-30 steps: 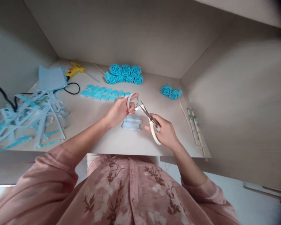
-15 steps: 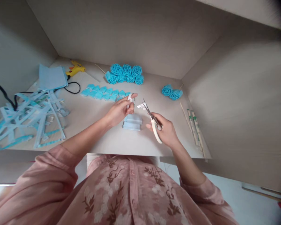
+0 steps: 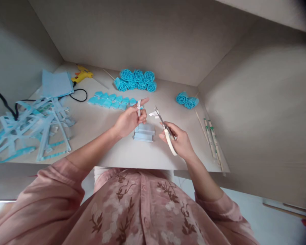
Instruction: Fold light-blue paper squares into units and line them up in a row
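Observation:
My left hand (image 3: 129,119) pinches a narrow white strip (image 3: 139,108), its index finger pointing outward to the right. My right hand (image 3: 180,139) is closed around scissors (image 3: 169,140) with cream handles, whose blades point up and to the left, slightly parted at the tips. Small white scraps (image 3: 153,114) show right beside the blade tips; whether the blades touch them I cannot tell. Below and between both hands lies a folded pale blue piece (image 3: 144,133) on the table, partly hidden by my left fingers.
Blue folded pieces (image 3: 108,101) lie in rows behind my left hand. Further back are several blue crepe roses (image 3: 137,81), two more roses (image 3: 186,100) at right, and a yellow glue gun (image 3: 82,74). Cut strips (image 3: 40,126) heap at left, below blue sheets (image 3: 57,84). Thin sticks (image 3: 213,139) lie at right.
My left fingers have shifted slightly, with the white strip now a little further left and hanging more upright. The right hand and scissors have barely moved.

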Tool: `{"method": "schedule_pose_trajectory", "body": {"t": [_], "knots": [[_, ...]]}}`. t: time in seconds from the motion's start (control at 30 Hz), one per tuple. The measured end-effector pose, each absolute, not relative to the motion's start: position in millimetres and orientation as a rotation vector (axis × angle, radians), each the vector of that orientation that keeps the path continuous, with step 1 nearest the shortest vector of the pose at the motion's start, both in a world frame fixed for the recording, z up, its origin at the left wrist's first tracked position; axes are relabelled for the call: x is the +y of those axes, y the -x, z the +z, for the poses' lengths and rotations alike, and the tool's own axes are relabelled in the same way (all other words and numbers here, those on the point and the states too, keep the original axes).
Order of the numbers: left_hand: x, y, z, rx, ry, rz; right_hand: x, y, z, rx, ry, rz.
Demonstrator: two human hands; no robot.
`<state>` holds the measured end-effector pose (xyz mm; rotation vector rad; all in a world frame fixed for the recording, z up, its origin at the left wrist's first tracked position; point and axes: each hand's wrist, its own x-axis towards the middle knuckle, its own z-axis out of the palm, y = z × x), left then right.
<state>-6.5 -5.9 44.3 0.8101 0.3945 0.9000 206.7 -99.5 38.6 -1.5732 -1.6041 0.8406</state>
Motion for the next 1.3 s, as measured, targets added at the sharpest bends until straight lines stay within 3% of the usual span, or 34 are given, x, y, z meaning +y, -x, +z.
{"method": "schedule_pose_trajectory", "body": {"t": [0.37,0.87,0.97,1.17,1.3], "knots": [[-9.3,6.5,44.4,0.283,-0.850,0.893,-96.6,-204.8,37.9,-1.522,1.513,0.887],[-3.0,-0.2,33.2,0.548,-0.979,1.004,-96.9,-193.4,36.4,-1.669,1.562,0.818],[-1.7,-0.6,31.8,0.548,-1.005,1.037,-94.8,-190.6,36.8,-1.594,1.511,0.947],[0.4,-0.3,31.0,0.555,-1.047,1.057,-95.4,-186.4,41.1,-1.238,1.190,1.493],[1.0,0.9,30.7,0.555,-1.092,1.063,-97.1,-184.8,36.6,-1.103,1.017,1.652]]}}
